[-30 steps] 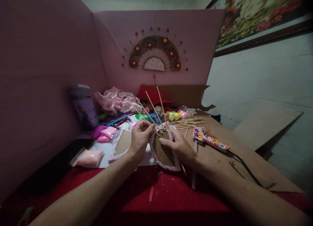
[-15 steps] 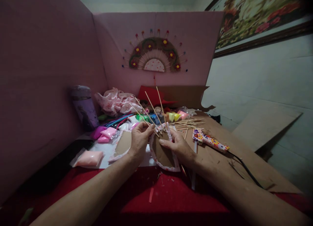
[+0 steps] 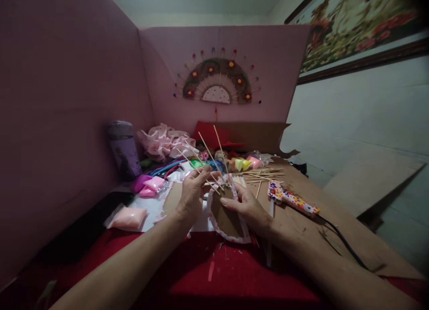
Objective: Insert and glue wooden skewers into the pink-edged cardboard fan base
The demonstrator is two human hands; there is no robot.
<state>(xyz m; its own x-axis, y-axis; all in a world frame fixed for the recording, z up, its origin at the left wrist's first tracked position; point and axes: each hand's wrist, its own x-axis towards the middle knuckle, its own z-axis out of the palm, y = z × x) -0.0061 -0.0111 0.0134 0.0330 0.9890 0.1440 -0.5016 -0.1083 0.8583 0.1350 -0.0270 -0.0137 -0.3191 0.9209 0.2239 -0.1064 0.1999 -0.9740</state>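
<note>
My right hand (image 3: pixel 247 207) grips a cardboard half-circle (image 3: pixel 229 218) edged with pink-dotted white fabric, its thumb pressed on the brown face. Several thin wooden sticks (image 3: pixel 210 153) fan out from the upper part of this piece, pointing up and away. My left hand (image 3: pixel 194 194) pinches the leftmost stick between thumb and fingers, near its lower end on the cardboard. How the stick ends are fixed is too small to make out. A second fabric-edged cardboard piece (image 3: pixel 172 198) lies on white paper behind my left hand.
A flower-patterned glue gun (image 3: pixel 291 198) with a black cord lies on brown cardboard at the right. Loose sticks (image 3: pixel 264 173) lie behind it. At the left are a peach clay packet (image 3: pixel 129 217), a purple tumbler (image 3: pixel 124 151) and crumpled fabric (image 3: pixel 164 142). A decorated fan (image 3: pixel 217 80) hangs on the pink board.
The whole scene sits slightly lower and further right, as the head view has shifted. Both hands keep their hold on the stick and the cardboard piece, with little movement.
</note>
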